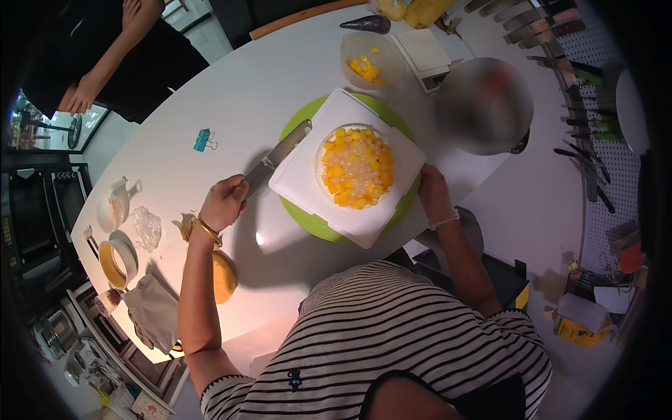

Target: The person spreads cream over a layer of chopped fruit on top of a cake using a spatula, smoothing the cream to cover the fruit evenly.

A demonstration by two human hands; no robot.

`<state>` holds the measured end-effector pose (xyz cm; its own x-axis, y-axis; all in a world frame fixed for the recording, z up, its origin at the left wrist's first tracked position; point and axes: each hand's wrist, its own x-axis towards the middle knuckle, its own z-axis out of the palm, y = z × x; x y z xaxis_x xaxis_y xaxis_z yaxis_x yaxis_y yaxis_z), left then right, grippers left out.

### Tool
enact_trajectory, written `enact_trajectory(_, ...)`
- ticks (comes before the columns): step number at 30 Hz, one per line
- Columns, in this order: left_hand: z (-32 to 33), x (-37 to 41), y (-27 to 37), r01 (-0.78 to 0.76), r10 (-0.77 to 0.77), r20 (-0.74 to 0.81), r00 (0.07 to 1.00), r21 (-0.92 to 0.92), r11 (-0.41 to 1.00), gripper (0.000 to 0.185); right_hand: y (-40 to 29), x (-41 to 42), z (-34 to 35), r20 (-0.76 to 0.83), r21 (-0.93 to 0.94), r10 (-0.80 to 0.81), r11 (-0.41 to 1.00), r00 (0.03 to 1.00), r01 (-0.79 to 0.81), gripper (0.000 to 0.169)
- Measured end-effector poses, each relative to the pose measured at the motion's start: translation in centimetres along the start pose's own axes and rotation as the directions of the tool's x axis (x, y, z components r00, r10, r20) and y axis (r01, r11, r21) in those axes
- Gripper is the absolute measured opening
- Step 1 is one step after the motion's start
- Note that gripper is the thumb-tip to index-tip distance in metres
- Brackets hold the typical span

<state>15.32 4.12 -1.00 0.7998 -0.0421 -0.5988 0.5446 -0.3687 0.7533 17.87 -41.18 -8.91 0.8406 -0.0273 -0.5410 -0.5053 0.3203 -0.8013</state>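
Note:
My left hand (pixel 223 202) is closed around a long, flat metal spatula (pixel 286 144). Its blade reaches the upper left edge of a white square cake board (pixel 299 181). On that board sits a round cake (pixel 357 167) topped with mango cubes and pale, translucent pearls. Beneath the board is a green round turntable (pixel 296 212), showing around its sides. My right hand (pixel 434 194), in a clear glove, grips the board's right corner; some of its fingers are hidden there.
Behind the cake stand a bowl of mango cubes (pixel 367 63) and a scale (pixel 422 55). A blurred round vessel (pixel 483 107) stands right, near wall-mounted knives (pixel 593 110). Leftward are a binder clip (pixel 202 140), cake ring (pixel 118 262) and sponge cake (pixel 224 278). Another person (pixel 105 68) stands beyond.

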Motion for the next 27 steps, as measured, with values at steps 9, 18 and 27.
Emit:
enact_trajectory(9,-0.2,-0.6,1.0,0.059,-0.026,0.142,0.989,-0.227,0.972,0.019,0.1,-0.1,-0.4,0.057,0.019,-0.004,1.0,0.998,0.003,0.03)
enact_trajectory(18,3.3,-2.0,-0.2,-0.233,0.243,-0.043,0.969,0.167,0.958,0.018,0.5,0.0,-0.7,0.096,0.032,-0.02,0.999,0.995,0.017,0.033)
enact_trajectory(27,7.4,-6.6,2.8,-0.264,0.626,-0.236,0.743,0.757,0.598,0.027,0.1,-0.6,0.1,-0.027,-0.035,0.014,0.999,1.0,-0.015,0.037)
